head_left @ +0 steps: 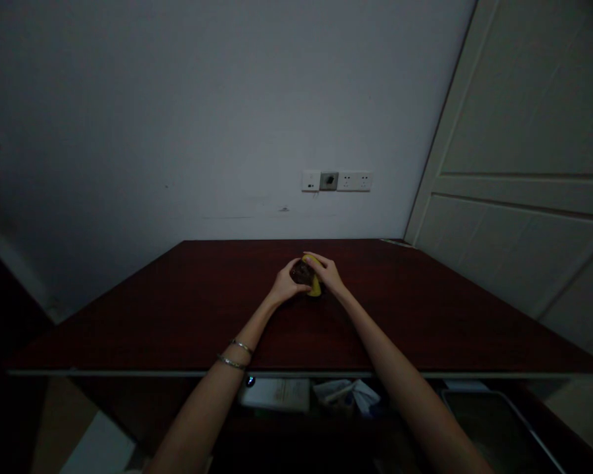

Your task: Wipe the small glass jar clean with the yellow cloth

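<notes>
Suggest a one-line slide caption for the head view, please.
Both hands, left and right, clasp a yellow object with a dark object on a red-brown table by a wall.

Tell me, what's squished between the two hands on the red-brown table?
In the head view, a small dark brown object and a yellow object sit between the left hand and the right hand; both hands touch them.

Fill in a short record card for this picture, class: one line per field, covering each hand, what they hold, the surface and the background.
left hand: closed on the dark brown item
right hand: fingers over the yellow object
objects: pressed together between both hands; what they are is too dim to tell
surface: dark red-brown table
left wrist: two thin bracelets
background: white wall with sockets, pale door at right
</notes>
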`<action>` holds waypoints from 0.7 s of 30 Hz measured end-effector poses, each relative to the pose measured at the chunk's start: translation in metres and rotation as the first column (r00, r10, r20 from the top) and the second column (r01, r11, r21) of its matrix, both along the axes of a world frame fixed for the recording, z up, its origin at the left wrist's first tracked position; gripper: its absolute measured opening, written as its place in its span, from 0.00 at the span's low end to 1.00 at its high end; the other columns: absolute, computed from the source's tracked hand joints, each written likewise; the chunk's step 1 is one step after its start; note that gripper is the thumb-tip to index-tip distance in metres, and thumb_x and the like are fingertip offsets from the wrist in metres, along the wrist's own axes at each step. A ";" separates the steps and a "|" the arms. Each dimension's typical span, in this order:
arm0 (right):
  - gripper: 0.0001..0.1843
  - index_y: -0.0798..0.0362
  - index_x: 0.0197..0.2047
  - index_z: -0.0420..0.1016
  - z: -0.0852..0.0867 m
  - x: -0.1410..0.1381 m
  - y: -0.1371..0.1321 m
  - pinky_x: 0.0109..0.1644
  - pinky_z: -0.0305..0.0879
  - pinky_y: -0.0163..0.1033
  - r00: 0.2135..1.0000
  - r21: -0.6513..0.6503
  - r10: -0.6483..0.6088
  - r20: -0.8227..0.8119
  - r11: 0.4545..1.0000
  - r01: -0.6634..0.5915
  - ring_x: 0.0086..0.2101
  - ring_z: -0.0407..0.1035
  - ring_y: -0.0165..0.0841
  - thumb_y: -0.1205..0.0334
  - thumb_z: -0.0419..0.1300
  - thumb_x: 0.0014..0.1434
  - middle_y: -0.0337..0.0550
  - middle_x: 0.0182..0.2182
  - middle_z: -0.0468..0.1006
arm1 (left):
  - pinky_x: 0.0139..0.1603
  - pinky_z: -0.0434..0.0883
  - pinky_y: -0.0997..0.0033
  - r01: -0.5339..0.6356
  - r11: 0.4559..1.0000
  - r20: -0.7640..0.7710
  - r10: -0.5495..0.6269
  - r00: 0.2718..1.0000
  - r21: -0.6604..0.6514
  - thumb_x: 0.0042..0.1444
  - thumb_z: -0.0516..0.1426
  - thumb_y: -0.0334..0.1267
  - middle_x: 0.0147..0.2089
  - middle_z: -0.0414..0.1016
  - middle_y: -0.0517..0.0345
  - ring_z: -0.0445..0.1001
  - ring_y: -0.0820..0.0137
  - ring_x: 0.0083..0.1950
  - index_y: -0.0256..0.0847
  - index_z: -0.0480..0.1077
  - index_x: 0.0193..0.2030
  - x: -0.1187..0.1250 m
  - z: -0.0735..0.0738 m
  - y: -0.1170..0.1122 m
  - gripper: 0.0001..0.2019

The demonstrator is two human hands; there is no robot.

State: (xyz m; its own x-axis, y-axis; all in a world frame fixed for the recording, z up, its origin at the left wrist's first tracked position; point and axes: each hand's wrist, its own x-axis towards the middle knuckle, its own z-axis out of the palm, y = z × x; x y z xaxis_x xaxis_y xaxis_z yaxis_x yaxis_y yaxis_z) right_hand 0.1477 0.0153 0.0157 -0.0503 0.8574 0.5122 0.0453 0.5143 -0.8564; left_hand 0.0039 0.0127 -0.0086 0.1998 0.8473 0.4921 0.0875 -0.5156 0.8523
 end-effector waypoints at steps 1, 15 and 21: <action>0.21 0.53 0.44 0.73 0.000 0.000 0.000 0.51 0.62 0.42 1.000 -0.006 -0.004 0.000 1.000 0.004 0.44 0.68 0.37 0.50 0.58 0.48 0.45 0.43 0.75 | 0.54 0.61 0.58 -0.005 1.000 -0.003 0.005 1.000 -0.002 0.25 0.67 0.31 0.50 0.68 0.48 0.67 0.61 0.50 0.38 0.60 0.54 0.000 0.001 -0.001 0.43; 0.15 0.45 0.42 0.75 0.009 -0.005 -0.025 0.57 0.54 0.41 0.959 0.320 0.023 0.282 0.940 -0.117 0.52 0.61 0.36 0.55 0.59 0.49 0.41 0.53 0.66 | 0.51 0.64 0.60 -0.111 0.992 0.088 0.116 0.989 -0.057 0.30 0.65 0.31 0.48 0.69 0.45 0.68 0.60 0.48 0.33 0.60 0.54 -0.003 -0.009 0.014 0.39; 0.17 0.49 0.42 0.75 0.003 -0.009 -0.012 0.54 0.58 0.42 0.984 0.193 -0.079 0.160 0.980 0.048 0.48 0.65 0.36 0.54 0.59 0.49 0.44 0.46 0.73 | 0.51 0.64 0.61 -0.212 0.977 -0.093 0.213 0.973 0.018 0.31 0.65 0.37 0.48 0.69 0.46 0.68 0.61 0.48 0.33 0.61 0.53 -0.003 -0.008 0.009 0.38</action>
State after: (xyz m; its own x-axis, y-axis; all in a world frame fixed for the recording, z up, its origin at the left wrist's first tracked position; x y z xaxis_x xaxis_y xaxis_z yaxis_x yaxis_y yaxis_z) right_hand 0.1391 0.0031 0.0185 -0.0965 0.7510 0.6532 0.2162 0.6564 -0.7228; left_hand 0.0010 0.0219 -0.0162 0.0614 0.8714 0.4867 0.2756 -0.4835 0.8308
